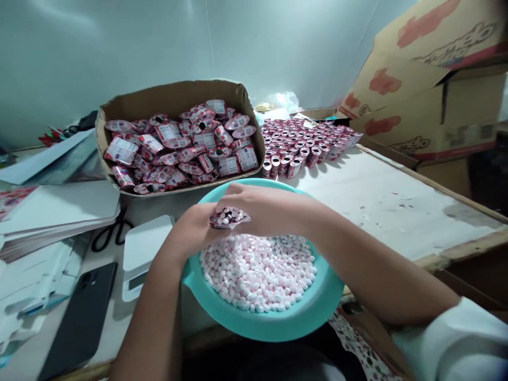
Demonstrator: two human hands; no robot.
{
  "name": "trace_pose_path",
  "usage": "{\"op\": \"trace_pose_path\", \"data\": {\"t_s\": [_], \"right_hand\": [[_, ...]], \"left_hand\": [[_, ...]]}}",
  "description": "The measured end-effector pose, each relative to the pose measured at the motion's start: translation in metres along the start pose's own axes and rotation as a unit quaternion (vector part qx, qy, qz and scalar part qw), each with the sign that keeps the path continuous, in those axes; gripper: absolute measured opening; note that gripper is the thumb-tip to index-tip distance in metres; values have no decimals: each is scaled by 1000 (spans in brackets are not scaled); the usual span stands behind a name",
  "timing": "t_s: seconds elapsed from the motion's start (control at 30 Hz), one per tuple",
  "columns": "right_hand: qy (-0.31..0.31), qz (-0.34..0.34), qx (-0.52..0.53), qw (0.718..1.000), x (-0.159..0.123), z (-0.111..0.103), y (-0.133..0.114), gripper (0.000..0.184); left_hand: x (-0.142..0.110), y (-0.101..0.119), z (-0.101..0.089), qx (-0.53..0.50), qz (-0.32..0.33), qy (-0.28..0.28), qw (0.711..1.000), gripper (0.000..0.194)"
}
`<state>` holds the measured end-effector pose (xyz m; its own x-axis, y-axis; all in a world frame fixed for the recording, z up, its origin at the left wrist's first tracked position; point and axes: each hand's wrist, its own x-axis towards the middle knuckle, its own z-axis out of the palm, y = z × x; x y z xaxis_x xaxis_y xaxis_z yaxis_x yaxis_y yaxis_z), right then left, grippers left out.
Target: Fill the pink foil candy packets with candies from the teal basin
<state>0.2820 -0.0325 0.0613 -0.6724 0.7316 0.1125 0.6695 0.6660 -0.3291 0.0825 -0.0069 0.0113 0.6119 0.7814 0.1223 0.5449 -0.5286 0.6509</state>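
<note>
Above a turquoise basin point(262, 328), my left hand point(198, 222) is closed round the left side of a small printed candy packet point(230, 218). The packet's open mouth faces me and shows pale candies inside. My right hand point(248, 203) lies across the packet's far and right side with its fingers curled against it; most of the fingertips are hidden. Beneath both hands, the basin holds a heap of small white and pink candies point(257, 275).
Behind the basin, a cardboard box point(180, 90) is piled with printed packets. Rows of open-topped packets point(305, 143) stand to its right. Large cartons point(420, 90) lean at the right. Leftward lie a white scale point(146, 243), a dark phone point(81, 317), black-handled scissors point(113, 230) and stacked sheets point(59, 211).
</note>
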Motion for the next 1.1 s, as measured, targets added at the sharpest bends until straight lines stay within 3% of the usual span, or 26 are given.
{"op": "trace_pose_path", "data": {"t_s": [0.23, 0.4, 0.6, 0.73, 0.9, 1.1], "right_hand": [[61, -86, 48, 993, 5, 6, 16, 28], [86, -104, 72, 988, 6, 5, 23, 14], [203, -25, 61, 977, 5, 4, 33, 22], [166, 16, 40, 985, 9, 8, 32, 19], [149, -12, 51, 987, 14, 18, 18, 25], [224, -3, 127, 966, 18, 27, 17, 22]], "left_hand": [[-1, 0, 1, -26, -40, 49, 998, 26], [-1, -1, 2, -88, -50, 72, 992, 38], [1, -3, 4, -86, -76, 135, 984, 49], [1, -1, 5, -77, -83, 124, 986, 44], [0, 1, 3, -60, -61, 97, 992, 36], [-1, -3, 3, -54, -52, 111, 991, 38]]}}
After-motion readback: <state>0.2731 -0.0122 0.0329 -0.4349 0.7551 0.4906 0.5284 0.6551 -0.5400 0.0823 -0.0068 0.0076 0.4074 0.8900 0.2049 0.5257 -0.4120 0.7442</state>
